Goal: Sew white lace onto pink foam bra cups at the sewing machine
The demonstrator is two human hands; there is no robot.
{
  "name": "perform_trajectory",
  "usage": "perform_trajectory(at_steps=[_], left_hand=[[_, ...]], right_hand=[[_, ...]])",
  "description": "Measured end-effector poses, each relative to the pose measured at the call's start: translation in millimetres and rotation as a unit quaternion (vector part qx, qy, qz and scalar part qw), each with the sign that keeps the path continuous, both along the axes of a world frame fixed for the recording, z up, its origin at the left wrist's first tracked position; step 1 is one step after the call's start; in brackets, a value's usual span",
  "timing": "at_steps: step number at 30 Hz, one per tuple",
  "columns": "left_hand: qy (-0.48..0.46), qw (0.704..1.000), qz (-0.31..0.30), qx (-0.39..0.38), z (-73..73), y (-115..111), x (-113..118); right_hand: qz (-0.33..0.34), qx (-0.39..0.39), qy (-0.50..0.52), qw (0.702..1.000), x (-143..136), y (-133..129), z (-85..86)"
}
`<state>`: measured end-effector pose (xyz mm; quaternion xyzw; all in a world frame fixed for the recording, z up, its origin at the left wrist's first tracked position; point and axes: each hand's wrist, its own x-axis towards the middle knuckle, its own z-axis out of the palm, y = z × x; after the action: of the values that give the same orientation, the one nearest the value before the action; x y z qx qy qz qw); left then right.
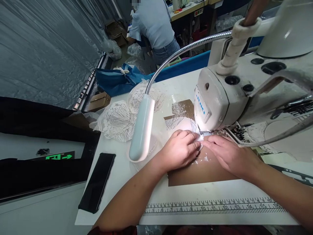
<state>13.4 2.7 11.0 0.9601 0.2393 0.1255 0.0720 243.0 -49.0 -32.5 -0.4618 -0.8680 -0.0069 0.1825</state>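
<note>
White lace fabric (182, 124) lies under the head of a white sewing machine (215, 98), lit by a lamp. My left hand (182, 148) rests on this fabric with fingers curled and pressed down at its edge, left of the needle area. Close beside it, my right hand (227, 153) pinches the fabric's near edge between thumb and fingers, just in front of the presser foot. The fingertips of both hands almost meet. A brown sheet (195, 174) covers the table under both hands. The needle itself is mostly hidden by the machine head.
A lamp (141, 130) on a bendy metal neck hangs left of my hands. Lace cups (114, 120) lie at the table's left, behind a black phone (97, 182). A printed ruler (212, 207) runs along the front edge. Beyond the table sits a person (155, 29) in light blue.
</note>
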Motion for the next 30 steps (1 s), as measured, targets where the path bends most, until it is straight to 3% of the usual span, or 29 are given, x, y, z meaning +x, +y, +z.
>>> perform_trajectory(at_steps=[10,20,30], left_hand=[[-0.014,0.999,-0.014,0.037,-6.8,-3,1],[-0.004,0.999,0.045,0.028,-7.8,0,4],[0.013,0.991,0.13,0.03,-13.4,9,3]], right_hand=[[0.028,0.047,-0.024,0.998,-1,-3,-2.1],[-0.006,0.133,-0.075,0.988,-5,1,5.7],[0.033,0.028,-0.007,0.999,6,5,-3.1]])
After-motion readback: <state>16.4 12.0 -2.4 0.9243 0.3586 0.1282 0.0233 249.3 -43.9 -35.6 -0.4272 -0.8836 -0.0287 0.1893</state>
